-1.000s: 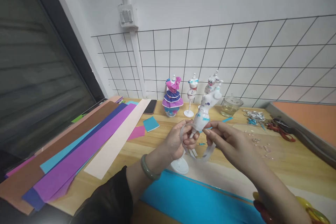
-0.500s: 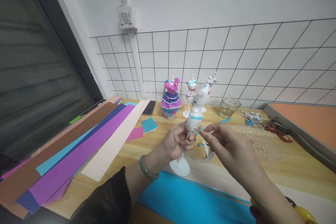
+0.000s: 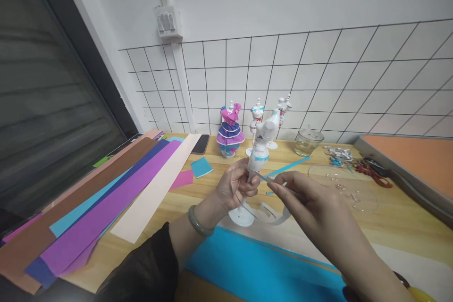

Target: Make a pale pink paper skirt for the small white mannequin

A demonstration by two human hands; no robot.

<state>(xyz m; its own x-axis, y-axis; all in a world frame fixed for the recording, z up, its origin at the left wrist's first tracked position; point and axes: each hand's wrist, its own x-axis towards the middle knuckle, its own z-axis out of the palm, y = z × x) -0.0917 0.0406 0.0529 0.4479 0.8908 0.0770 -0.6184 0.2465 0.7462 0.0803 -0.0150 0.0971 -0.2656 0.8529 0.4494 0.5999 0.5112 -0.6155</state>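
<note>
A small white mannequin (image 3: 264, 139) with a blue band around its hips leans to the right, its round base (image 3: 241, 215) near the table. My left hand (image 3: 231, 188), with a bangle on the wrist, wraps around the stem just under the torso. In a pinch between thumb and forefinger, my right hand (image 3: 314, 198) holds a thin whitish tape strip (image 3: 261, 177). That strip runs taut to the fingers of my left hand, and a loose loop hangs below. Part of the stem is hidden behind my left fingers.
Coloured paper strips (image 3: 106, 203) fan out on the left. A blue sheet (image 3: 262, 264) lies in front. Behind stand a mannequin in a ruffled dress (image 3: 230, 134), two more mannequins and a glass jar (image 3: 308, 142). At right are a clear disc (image 3: 348, 191) and an orange-topped tray (image 3: 417, 165).
The mannequin has shifted slightly left and turned a little. My right hand has moved slightly, and the tape between my hands now shows as a straight length. More of the blue strip behind is visible.
</note>
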